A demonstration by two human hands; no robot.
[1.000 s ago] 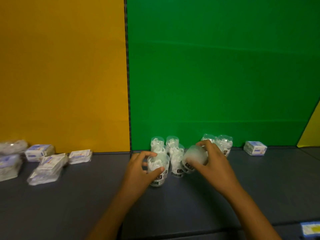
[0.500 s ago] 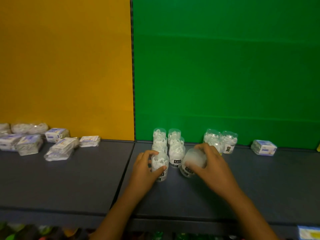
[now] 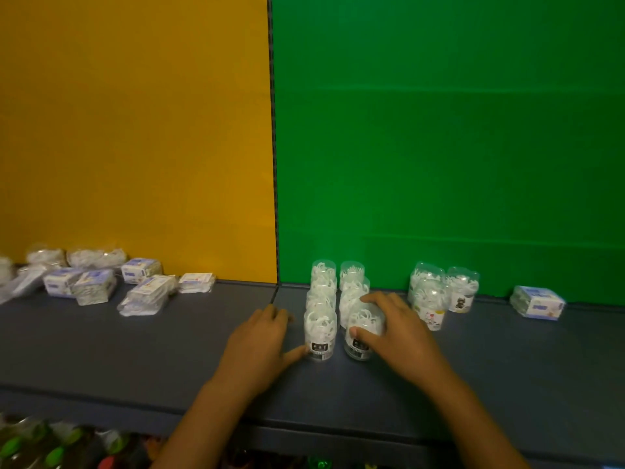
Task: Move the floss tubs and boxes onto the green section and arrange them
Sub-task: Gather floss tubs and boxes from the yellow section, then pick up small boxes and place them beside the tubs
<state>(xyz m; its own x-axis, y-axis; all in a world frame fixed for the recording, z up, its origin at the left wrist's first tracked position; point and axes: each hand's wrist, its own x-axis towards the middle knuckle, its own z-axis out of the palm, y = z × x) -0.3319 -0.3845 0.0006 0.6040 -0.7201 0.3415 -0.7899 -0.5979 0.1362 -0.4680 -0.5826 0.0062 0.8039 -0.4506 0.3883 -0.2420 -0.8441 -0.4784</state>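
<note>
The tub that leaned in our right hand (image 3: 399,333) half a second ago now stands upright as the near-right tub (image 3: 362,336), closing the second column before the green section (image 3: 439,164). Right fingers curl round it. Left hand (image 3: 260,343) lies spread, thumb touching the near-left tub (image 3: 319,333). Boxes (image 3: 98,286) wait far left.

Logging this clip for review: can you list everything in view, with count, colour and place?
floss tubs: about nine, clear with white picks, two rows plus a cluster, before the green panel.
floss box: one, white and blue, far right of the green section.
floss boxes: several, exact count unclear, white and blue, before the yellow panel.
shelf: one, dark grey.
green panel: one, back right.
yellow panel: one, back left.
left hand: touches the front-left tub.
right hand: grip on the front-right tub.
</note>
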